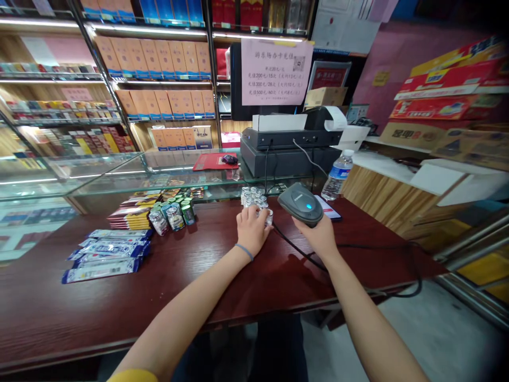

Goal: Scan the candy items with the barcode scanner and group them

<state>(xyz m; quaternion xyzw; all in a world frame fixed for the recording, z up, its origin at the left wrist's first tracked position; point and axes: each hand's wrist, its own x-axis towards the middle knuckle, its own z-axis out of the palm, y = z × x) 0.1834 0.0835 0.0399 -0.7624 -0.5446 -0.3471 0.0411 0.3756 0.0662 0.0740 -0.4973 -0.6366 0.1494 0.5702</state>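
Note:
My right hand (318,236) is wrapped round the handle of a dark grey barcode scanner (300,201), held over the table with a blue light glowing on its top. My left hand (251,231), with a blue band at the wrist, has its fingers curled over a small silvery-clear container (270,217), mostly hidden by the fingers. Behind it stands a cluster of similar small containers (254,195). Further left are small round tubs with green and pale wrapping (175,217), a pile of red and gold packets (133,215), and blue and white long sachets (109,252).
A water bottle (337,175) and a phone (330,208) are right of the scanner. Its black cable (296,246) trails over the table (183,297). A glass counter (170,183) at the back bears a cash drawer (288,159), a monitor with a pink notice (276,71), and a mouse (229,159).

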